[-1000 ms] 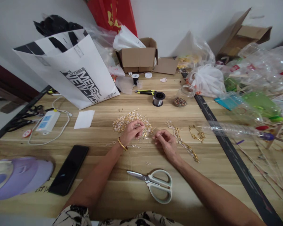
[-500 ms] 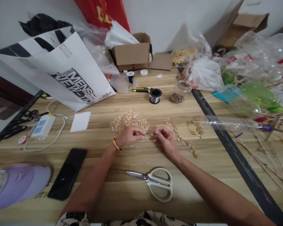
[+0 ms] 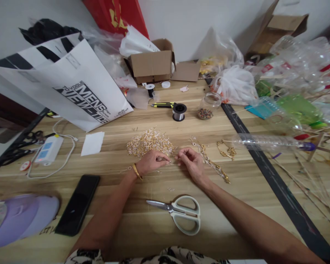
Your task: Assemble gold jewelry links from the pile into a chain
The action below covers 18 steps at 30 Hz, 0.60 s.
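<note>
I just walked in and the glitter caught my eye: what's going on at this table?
A person is working with bare hands at a wooden table. The left hand, with a gold bangle at its wrist, and the right hand face each other beside a glittering pile of small gold and clear pieces. Anything between their fingertips is too small to tell. Scissors lie nearer the person; a wire spool stands beyond the pile.

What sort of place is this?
Probably a craft workspace: the brown wooden tabletop bears a heap of small gold-and-clear pieces, a black spool with silvery winding and pale-handled metal scissors.
</note>
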Tool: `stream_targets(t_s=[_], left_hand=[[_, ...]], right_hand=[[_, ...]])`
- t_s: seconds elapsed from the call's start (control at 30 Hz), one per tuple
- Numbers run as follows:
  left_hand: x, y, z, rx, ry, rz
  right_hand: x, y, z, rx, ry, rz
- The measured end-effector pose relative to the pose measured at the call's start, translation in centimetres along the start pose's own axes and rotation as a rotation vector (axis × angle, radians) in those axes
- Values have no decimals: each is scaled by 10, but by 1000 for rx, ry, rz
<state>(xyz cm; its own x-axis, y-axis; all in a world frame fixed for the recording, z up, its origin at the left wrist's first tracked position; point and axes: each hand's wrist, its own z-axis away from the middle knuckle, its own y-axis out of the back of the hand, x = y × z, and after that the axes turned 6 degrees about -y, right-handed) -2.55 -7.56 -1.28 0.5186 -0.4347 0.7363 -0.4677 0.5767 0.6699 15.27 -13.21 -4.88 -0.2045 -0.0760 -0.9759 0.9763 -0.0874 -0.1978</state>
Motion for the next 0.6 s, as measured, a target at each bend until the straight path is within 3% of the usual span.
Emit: stream_targets(t_s=[0.23,0.6], left_hand=[[-4,5,3,-106,-28,-6],[-6,10,5,-95,-18,61]], right_hand=[[0,1,1,-13,25,80],[1,1,1,-5,15,67]])
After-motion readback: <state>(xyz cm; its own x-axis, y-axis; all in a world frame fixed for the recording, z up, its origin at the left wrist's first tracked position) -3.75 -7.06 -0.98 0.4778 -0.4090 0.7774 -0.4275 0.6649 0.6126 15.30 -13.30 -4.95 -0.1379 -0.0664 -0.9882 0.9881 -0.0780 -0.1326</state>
